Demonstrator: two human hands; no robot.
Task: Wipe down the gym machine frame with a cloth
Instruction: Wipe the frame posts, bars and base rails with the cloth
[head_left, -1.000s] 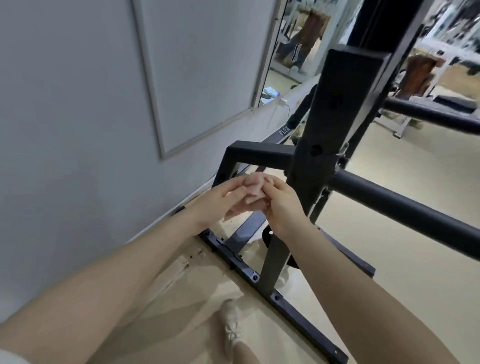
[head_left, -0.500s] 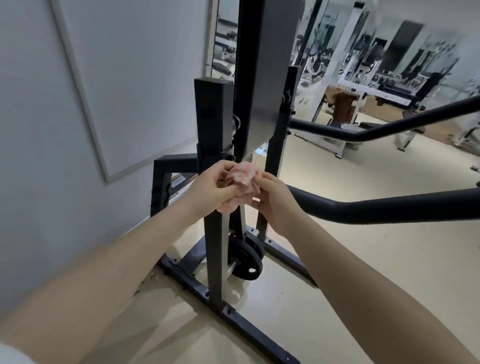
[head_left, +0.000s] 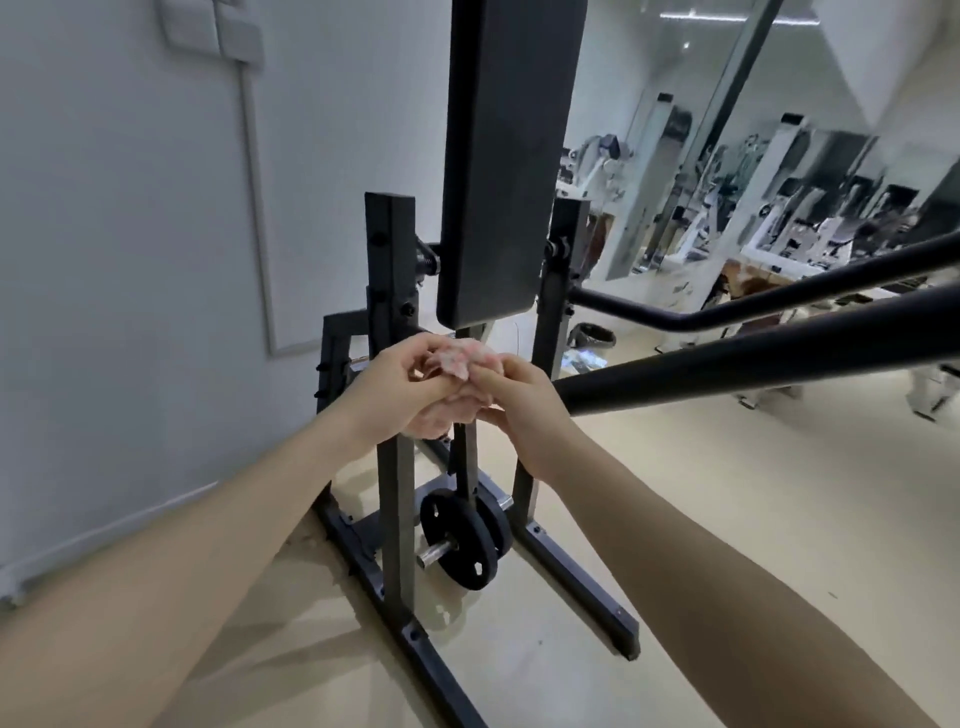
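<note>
Blurred gym behind; left hand and right hand pinch the half-hidden pink cloth.

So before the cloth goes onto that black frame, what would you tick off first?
1. Cloth in hand: ok. The left hand and right hand both pinch the pink cloth.
2. Cloth bunched ready to wipe: ok, it sits wadded between the fingers.
3. Cloth touching the frame: not ok, it is held in front of the posts, not pressed on them.
4. Cloth damp or clean: cannot tell.
5. Path to the nearest post: ok, nothing stands between the hands and it.
6. Weight plate low on the frame: ok, below the hands.
</note>
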